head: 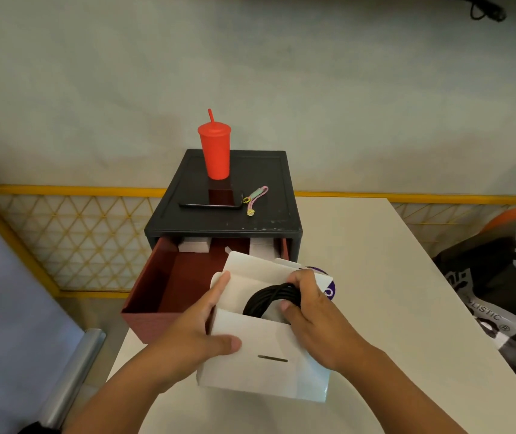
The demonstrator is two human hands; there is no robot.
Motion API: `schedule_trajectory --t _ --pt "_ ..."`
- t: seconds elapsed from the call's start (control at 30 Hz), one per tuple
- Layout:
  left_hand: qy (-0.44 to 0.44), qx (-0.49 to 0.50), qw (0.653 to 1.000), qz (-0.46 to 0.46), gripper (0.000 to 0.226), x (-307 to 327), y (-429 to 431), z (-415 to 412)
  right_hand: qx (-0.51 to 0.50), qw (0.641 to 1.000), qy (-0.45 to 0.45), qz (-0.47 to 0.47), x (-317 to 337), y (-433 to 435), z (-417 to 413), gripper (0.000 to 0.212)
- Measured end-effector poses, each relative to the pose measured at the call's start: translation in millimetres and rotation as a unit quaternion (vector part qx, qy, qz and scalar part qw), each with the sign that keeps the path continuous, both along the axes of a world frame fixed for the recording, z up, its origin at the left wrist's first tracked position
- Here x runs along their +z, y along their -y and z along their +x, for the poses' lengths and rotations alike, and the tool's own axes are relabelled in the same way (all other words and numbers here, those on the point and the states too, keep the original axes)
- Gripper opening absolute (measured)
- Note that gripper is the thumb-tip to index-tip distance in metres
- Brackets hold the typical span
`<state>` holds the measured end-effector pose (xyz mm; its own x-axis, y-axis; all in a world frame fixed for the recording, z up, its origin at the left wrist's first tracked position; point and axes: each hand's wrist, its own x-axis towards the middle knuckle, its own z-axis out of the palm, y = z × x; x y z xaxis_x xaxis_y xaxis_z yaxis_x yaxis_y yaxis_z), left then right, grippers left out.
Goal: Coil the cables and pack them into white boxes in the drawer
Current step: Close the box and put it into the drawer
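left hand (200, 324) grips one white box (269, 364); right hand (313, 311) pinches one coiled cable (269, 297); perhaps two more boxes (194, 244) in drawer (156, 277).

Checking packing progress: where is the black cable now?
Head view, lower centre: the coiled black cable sits partly inside the open white box, gripped by the right hand; the left hand holds the box, in front of the red drawer.

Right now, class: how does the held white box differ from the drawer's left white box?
The held box is open, the right hand holding a black cable inside; the left drawer box shows none. The left hand grips the held box; the left drawer box lies untouched in the drawer. Both are white.
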<state>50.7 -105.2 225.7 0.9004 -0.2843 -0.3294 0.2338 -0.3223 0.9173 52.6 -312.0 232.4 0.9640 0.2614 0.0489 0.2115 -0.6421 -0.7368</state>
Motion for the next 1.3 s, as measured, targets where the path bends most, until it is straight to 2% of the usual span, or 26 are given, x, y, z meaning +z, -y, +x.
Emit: schedule_trajectory --t 0.1,0.2,0.43,0.63,0.7,0.8,0.87,0.93,1.0,1.1,1.3 --pt "-0.019 0.005 0.999 -0.034 0.093 -24 -1 -2 0.028 0.998 -0.041 -0.032 -24 3 -2 0.014" --pt "-0.017 0.022 0.998 -0.048 0.096 -57 -2 -7 0.006 0.997 -0.047 -0.064 -53 8 -5 0.015" --pt "0.029 -0.005 0.998 0.048 0.09 -113 1 -23 -0.026 0.985 -0.074 -0.154 -110 8 -18 0.012" --pt "0.038 0.049 0.994 0.092 0.084 -133 2 -26 -0.004 0.989 -0.062 -0.133 -124 7 -22 0.025" --pt "0.047 0.068 0.992 0.095 0.079 -133 5 -25 -0.013 0.993 -0.013 -0.115 -125 10 -26 0.025" --pt "0.061 0.08 0.991 0.091 0.074 -135 8 -26 -0.19 0.98 0.053 0.003 -131 20 -35 0.021" --pt "0.052 0.09 0.991 0.083 0.076 -139 8 -27 -0.273 0.959 -0.013 0.078 -133 26 -38 0.029" --pt "0.037 0.085 0.992 0.081 0.085 -141 8 -25 -0.25 0.958 -0.112 0.08 -136 28 -37 0.045" --pt "0.032 0.067 0.992 0.098 0.083 -140 10 -24 -0.199 0.964 -0.165 0.056 -138 24 -34 0.055" --pt "0.037 0.059 0.987 0.143 0.07 -142 12 -25 -0.19 0.967 -0.169 0.024 -138 20 -32 0.053" --pt "0.061 0.04 0.974 0.217 0.069 -149 9 -22 -0.167 0.972 -0.163 -0.004 -140 23 -28 0.055"
